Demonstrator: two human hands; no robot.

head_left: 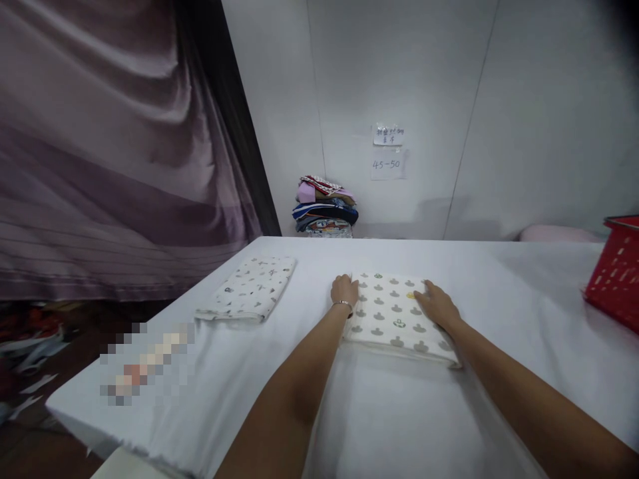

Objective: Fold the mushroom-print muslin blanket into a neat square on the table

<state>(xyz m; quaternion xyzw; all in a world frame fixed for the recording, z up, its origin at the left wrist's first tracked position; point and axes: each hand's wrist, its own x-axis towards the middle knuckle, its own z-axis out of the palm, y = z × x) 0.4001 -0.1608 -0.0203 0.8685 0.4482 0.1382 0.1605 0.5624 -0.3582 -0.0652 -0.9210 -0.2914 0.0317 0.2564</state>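
A folded white cloth (pixel 387 309) printed with grey shapes and a few green and yellow ones lies flat on the white-covered table (pixel 514 293). My left hand (pixel 344 291), with a bracelet at the wrist, is at its left edge, fingers curled in against the fabric. On the opposite edge rests my right hand (pixel 438 305), its thumb and fingers apart on the cloth. Pale, straight-edged material runs from the cloth's near side toward me; I cannot tell whether it is thin film or part of the table cover.
Another folded patterned cloth (pixel 254 289) lies to the left, with a blurred-out item (pixel 147 366) nearer me. Beyond the table is a stack of folded fabrics (pixel 325 209) against the wall. A red basket (pixel 616 273) stands at the right; a mauve curtain (pixel 110 146) hangs at the left.
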